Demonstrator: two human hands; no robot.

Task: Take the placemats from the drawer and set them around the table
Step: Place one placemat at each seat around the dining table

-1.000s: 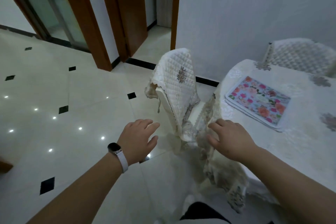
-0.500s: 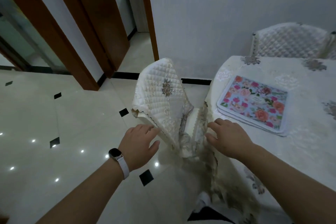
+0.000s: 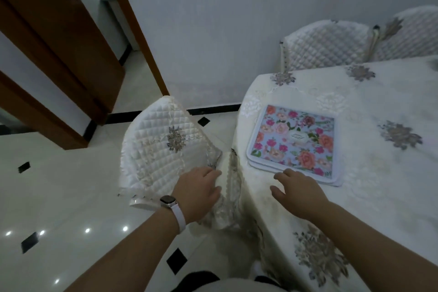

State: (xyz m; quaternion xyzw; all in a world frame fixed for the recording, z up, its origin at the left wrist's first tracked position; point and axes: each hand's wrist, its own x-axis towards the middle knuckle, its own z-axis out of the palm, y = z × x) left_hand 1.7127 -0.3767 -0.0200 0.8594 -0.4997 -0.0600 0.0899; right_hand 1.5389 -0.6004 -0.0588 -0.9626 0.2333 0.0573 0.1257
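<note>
Left hand [image 3: 199,193], a watch [image 3: 168,201] on its wrist, reaches to the edge of a quilted chair cover [image 3: 161,149]; whether it grips cannot be told. Right hand [image 3: 297,193], fingers spread, palm down over the surface [image 3: 379,185], just beside the stacked rectangular floral placemats [image 3: 294,140]. An embroidered cloth [image 3: 315,253] drapes the round surface.
</note>
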